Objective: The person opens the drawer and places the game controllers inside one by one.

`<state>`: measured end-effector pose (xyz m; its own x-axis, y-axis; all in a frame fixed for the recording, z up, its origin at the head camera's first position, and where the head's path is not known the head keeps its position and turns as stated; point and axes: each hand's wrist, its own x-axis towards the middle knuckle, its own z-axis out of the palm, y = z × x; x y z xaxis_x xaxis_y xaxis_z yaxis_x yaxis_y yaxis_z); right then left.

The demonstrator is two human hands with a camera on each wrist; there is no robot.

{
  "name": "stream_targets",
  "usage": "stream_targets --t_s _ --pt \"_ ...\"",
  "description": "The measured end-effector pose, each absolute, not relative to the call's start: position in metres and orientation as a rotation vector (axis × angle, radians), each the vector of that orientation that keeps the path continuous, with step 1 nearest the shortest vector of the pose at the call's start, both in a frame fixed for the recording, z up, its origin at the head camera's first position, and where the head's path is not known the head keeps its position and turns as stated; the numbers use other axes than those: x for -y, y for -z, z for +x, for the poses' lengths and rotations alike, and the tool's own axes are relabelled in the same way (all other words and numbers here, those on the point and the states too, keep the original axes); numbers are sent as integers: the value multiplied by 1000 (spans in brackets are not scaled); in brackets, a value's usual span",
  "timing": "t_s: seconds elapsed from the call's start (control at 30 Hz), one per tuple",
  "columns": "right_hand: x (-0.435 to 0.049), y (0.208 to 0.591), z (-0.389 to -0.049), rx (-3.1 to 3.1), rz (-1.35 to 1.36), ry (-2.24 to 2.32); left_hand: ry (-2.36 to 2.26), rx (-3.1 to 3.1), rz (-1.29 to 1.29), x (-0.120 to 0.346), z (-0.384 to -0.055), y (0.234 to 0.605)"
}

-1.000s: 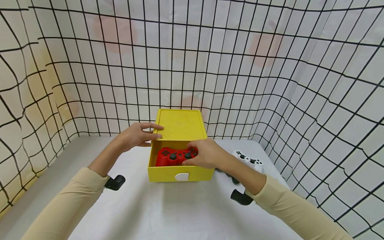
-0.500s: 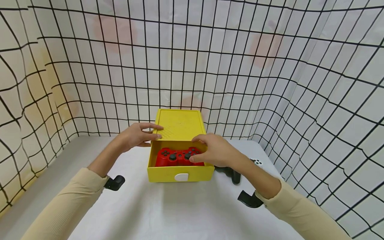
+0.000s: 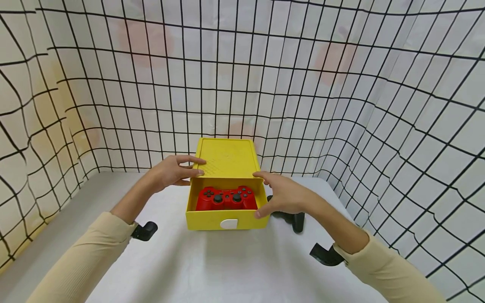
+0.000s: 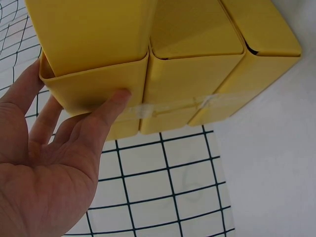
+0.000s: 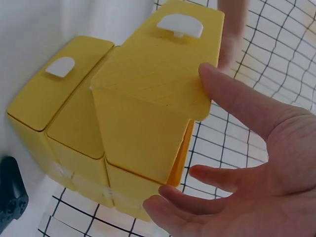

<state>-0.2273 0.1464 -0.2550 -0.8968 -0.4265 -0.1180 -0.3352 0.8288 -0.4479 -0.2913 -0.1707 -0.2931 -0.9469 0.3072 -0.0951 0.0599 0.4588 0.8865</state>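
Observation:
A yellow drawer cabinet point(image 3: 231, 156) has its top drawer point(image 3: 207, 220) pulled out, with a white half-round pull point(image 3: 229, 224) on the front. Inside the drawer lies a red game controller point(image 3: 226, 198). My left hand point(image 3: 169, 170) rests on the cabinet's left edge, some fingers on the top and others along the side. My right hand point(image 3: 288, 194) is spread at the drawer's right front corner, its thumb touching the front in the right wrist view. Its index fingertip is by the right corner of the cabinet top. Neither hand holds the controller.
A black controller point(image 3: 293, 219) lies on the white table point(image 3: 227, 269), right of the cabinet. Lower drawers point(image 5: 79, 123) stay closed in the right wrist view. Black wire grid point(image 3: 242, 97) walls stand behind and at both sides.
My right hand has let go of the red controller, which is left in the drawer, and moved right to the drawer's corner. My forearm now covers the white controller. The left hand keeps still.

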Motion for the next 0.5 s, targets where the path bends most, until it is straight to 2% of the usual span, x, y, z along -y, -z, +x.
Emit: stream_targets --t_s 0.5 --pt "-148 256 -238 -2737 -508 683 -1525 -2430 299 171 -291 293"
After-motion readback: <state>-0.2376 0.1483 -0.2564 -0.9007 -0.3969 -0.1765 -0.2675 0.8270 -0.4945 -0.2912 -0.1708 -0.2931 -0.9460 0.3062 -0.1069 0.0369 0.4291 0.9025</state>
